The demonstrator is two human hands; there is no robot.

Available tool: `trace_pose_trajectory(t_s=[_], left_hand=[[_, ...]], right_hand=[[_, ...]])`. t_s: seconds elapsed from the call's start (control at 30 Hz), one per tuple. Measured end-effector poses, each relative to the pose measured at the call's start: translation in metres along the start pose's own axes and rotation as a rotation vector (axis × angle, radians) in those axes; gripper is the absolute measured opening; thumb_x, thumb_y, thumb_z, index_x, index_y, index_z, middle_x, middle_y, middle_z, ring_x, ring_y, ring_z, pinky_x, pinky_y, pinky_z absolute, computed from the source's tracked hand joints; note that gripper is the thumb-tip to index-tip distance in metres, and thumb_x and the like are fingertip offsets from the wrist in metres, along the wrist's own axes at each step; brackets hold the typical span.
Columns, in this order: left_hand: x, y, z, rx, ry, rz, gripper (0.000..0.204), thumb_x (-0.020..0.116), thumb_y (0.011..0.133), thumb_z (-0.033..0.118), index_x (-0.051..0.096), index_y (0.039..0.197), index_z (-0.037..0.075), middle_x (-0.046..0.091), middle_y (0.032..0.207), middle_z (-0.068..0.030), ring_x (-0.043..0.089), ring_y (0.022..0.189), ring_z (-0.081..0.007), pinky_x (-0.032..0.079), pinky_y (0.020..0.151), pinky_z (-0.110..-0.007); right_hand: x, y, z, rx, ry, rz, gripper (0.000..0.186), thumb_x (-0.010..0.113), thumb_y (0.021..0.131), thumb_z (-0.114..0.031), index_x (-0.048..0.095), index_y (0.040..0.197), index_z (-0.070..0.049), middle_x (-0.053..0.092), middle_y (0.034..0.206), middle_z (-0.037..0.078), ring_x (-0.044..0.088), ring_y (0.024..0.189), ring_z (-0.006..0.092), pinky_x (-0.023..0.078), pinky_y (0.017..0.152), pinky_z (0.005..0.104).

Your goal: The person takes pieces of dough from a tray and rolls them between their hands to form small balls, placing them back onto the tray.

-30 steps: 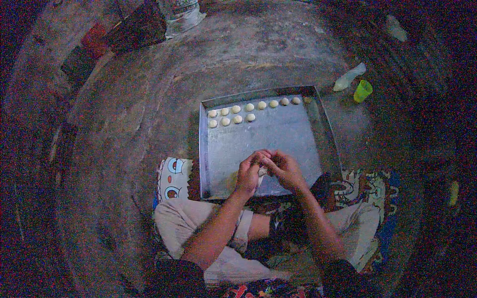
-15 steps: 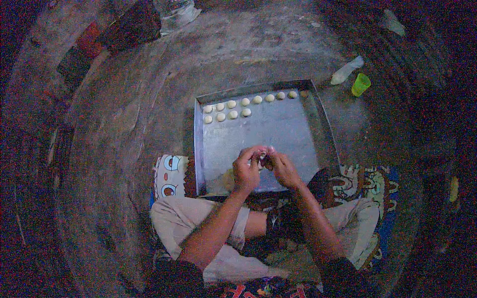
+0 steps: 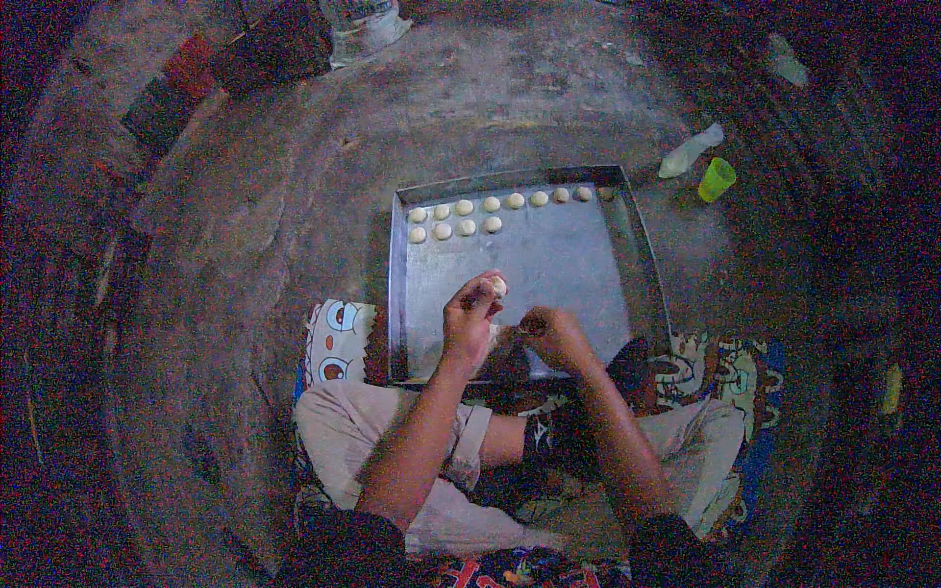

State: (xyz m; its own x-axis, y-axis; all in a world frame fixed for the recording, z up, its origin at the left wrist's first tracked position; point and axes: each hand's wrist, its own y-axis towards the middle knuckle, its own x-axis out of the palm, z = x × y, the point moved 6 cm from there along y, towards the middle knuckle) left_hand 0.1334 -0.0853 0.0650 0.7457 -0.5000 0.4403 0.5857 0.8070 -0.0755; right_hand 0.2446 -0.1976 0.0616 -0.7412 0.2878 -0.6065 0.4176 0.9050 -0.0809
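Note:
A shallow metal tray point(image 3: 399, 294) lies before my crossed legs. Small round pale dough balls point(image 3: 464, 207) stand in it, in a long row along the far edge and a shorter second row at the left. Over the tray's near half, my left hand point(image 3: 467, 323) is closed, with a dough ball point(image 3: 499, 286) showing at its thumb and fingertips. Lower and to the right, my right hand point(image 3: 557, 339) has its fingers curled in; what they pinch is too dark to make out. Some pale dough point(image 3: 497, 338) shows between the hands, partly hidden by the left one.
A yellow-green plastic cup point(image 3: 718, 180) and a whitish plastic bag point(image 3: 691, 151) lie on the floor beyond the tray's right corner. A patterned mat point(image 3: 333, 343) is under my legs. Dark boxes point(image 3: 270, 54) and a clear bag point(image 3: 363, 29) stand at the far left.
My hands were together over the tray and have come apart. The left has risen slightly leftward with the dough ball; the right has dropped nearer to me. The view has shifted slightly.

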Motion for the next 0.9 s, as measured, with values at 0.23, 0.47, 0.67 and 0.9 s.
trace_pose_trajectory(t_s=[0.23,0.47,0.67,0.9], left_hand=[[0.016,0.008,0.002,-0.053,0.128,-0.085,0.035,0.062,0.094,0.015,0.057,0.127,0.006,0.063,0.113,-0.0055,0.06,0.098,-0.0123,0.048,0.086,-0.027],[-0.001,0.025,-0.002,-0.029,0.198,-0.068,0.037,0.066,0.09,0.01,0.054,0.125,0.006,0.063,0.111,-0.0075,0.061,0.095,-0.0156,0.051,0.084,-0.029],[0.0,0.029,0.009,-0.092,0.147,-0.054,0.031,0.064,0.093,0.018,0.06,0.12,0.005,0.067,0.101,-0.0057,0.062,0.089,-0.0129,0.051,0.075,-0.028],[0.012,0.03,0.012,-0.211,0.281,-0.079,0.03,0.065,0.092,0.021,0.064,0.119,0.007,0.068,0.106,-0.0049,0.063,0.092,-0.0122,0.053,0.071,-0.027]], right_hand=[[0.008,0.007,0.003,0.032,-0.074,-0.155,0.025,0.069,0.08,-0.021,0.07,0.093,0.0,0.07,0.087,0.019,0.069,0.08,0.0307,0.053,0.074,0.0409],[0.002,0.019,0.017,0.097,0.074,-0.252,0.02,0.065,0.084,-0.014,0.071,0.097,-0.001,0.072,0.087,0.014,0.066,0.077,0.0206,0.052,0.076,0.0375],[-0.042,0.035,0.008,0.105,0.448,0.093,0.024,0.066,0.087,-0.011,0.068,0.109,-0.001,0.071,0.097,0.011,0.065,0.085,0.0175,0.052,0.079,0.0314],[-0.049,0.044,-0.025,-0.094,0.328,0.307,0.018,0.07,0.086,-0.01,0.068,0.102,-0.002,0.07,0.095,0.007,0.066,0.085,0.015,0.053,0.08,0.028]])
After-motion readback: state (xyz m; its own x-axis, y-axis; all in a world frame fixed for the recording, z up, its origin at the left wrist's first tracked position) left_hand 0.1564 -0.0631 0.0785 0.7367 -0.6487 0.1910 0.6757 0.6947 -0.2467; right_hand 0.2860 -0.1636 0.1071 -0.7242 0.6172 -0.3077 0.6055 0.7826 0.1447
